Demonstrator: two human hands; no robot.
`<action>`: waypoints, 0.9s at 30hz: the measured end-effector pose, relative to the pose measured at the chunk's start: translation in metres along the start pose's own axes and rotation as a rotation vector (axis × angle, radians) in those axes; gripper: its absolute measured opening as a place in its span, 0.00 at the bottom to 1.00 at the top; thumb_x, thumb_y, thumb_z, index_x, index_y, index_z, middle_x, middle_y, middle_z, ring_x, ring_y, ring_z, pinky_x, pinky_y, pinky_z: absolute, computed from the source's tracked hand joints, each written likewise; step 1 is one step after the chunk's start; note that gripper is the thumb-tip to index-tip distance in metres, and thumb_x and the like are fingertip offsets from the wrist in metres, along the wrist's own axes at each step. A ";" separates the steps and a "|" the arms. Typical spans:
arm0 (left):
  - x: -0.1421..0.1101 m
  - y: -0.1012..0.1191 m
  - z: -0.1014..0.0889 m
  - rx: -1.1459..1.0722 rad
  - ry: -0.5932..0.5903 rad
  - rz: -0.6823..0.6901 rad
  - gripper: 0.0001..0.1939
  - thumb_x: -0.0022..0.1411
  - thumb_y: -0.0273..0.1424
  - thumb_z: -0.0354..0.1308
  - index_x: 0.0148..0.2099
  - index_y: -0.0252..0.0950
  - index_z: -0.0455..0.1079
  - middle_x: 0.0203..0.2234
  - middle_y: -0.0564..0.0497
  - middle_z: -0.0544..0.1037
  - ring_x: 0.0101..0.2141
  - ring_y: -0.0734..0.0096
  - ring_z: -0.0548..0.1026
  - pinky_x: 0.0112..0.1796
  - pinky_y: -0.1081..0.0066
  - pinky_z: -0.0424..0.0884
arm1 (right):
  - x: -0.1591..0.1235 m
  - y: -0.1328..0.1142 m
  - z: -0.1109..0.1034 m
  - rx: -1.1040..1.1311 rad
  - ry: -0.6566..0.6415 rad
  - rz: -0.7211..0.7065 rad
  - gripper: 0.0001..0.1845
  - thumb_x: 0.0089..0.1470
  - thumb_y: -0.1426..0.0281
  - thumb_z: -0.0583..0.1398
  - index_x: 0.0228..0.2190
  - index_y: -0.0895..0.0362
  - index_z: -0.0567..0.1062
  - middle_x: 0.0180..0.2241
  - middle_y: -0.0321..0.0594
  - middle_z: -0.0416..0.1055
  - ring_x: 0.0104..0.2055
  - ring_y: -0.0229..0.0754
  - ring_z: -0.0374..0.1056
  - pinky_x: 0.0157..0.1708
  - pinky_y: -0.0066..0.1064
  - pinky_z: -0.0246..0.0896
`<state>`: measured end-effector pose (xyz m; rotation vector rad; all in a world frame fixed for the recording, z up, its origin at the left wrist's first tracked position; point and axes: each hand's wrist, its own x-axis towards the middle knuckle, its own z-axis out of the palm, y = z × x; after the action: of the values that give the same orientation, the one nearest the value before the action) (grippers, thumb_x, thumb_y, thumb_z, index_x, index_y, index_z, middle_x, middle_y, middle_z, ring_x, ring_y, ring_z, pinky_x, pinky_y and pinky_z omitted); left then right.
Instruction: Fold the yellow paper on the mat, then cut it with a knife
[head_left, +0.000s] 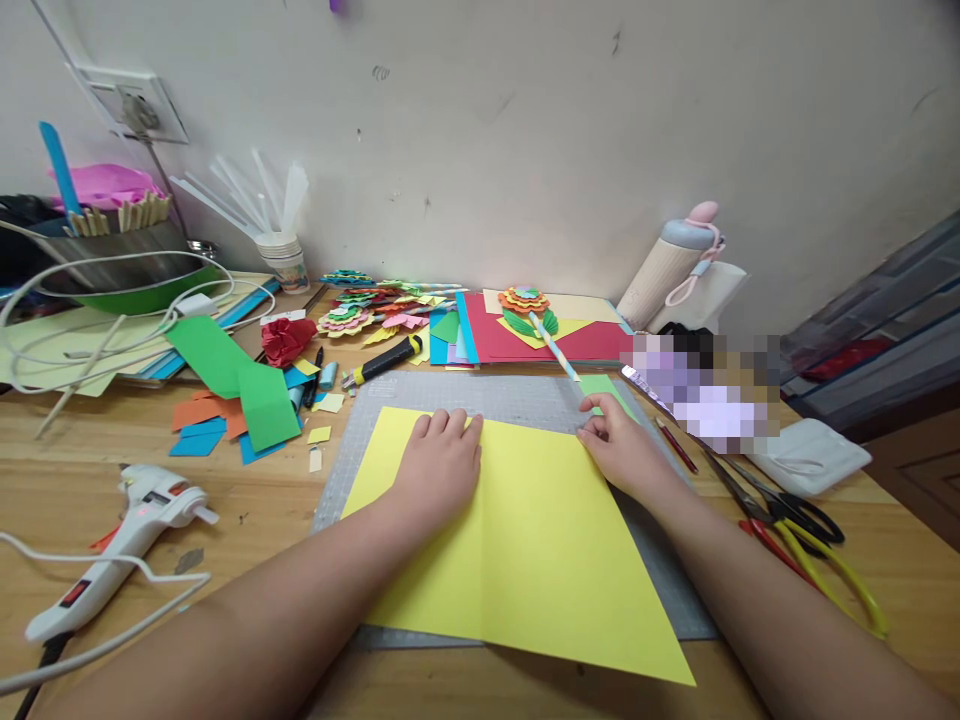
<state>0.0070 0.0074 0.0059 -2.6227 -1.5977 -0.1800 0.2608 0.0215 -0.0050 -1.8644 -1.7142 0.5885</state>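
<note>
A large sheet of yellow paper with a fold line down its middle lies over the grey cutting mat. My left hand rests flat on its left half, fingers stretched toward the top edge. At the upper right corner, my right hand pinches the paper between thumb and fingers. The sheet's lower right corner lifts off the table. Just beyond the right hand are a small green paper piece and a paper flower with green leaves and a striped stem.
On the left sit a white hot glue gun with its cord and green paper. Behind the mat are a utility knife, paper flowers and red paper. Scissors, yellow-handled pliers and a bottle stand right.
</note>
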 end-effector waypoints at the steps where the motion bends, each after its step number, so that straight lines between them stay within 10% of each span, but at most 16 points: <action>1: 0.000 0.000 0.000 0.002 0.000 -0.001 0.21 0.69 0.30 0.41 0.61 0.34 0.62 0.44 0.41 0.72 0.44 0.54 0.67 0.45 0.56 0.59 | -0.001 0.000 0.000 0.007 0.001 0.003 0.13 0.47 0.71 0.56 0.37 0.49 0.61 0.21 0.28 0.68 0.21 0.42 0.62 0.21 0.30 0.50; 18: -0.002 -0.006 -0.015 -0.051 0.003 -0.035 0.20 0.69 0.30 0.42 0.60 0.38 0.63 0.46 0.44 0.74 0.47 0.58 0.69 0.51 0.55 0.59 | -0.013 0.002 -0.008 0.496 -0.135 0.105 0.24 0.46 0.58 0.62 0.43 0.50 0.60 0.15 0.22 0.60 0.13 0.37 0.58 0.14 0.25 0.50; 27: -0.013 -0.029 -0.005 -0.064 -0.058 -0.047 0.22 0.70 0.37 0.41 0.63 0.42 0.58 0.64 0.51 0.58 0.64 0.61 0.54 0.62 0.48 0.39 | 0.002 -0.001 0.012 0.603 0.026 0.047 0.22 0.47 0.61 0.62 0.42 0.48 0.60 0.19 0.25 0.65 0.18 0.40 0.65 0.19 0.29 0.61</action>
<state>-0.0246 0.0086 0.0088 -2.6626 -1.7007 -0.1606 0.2527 0.0241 -0.0130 -1.4684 -1.2828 0.9685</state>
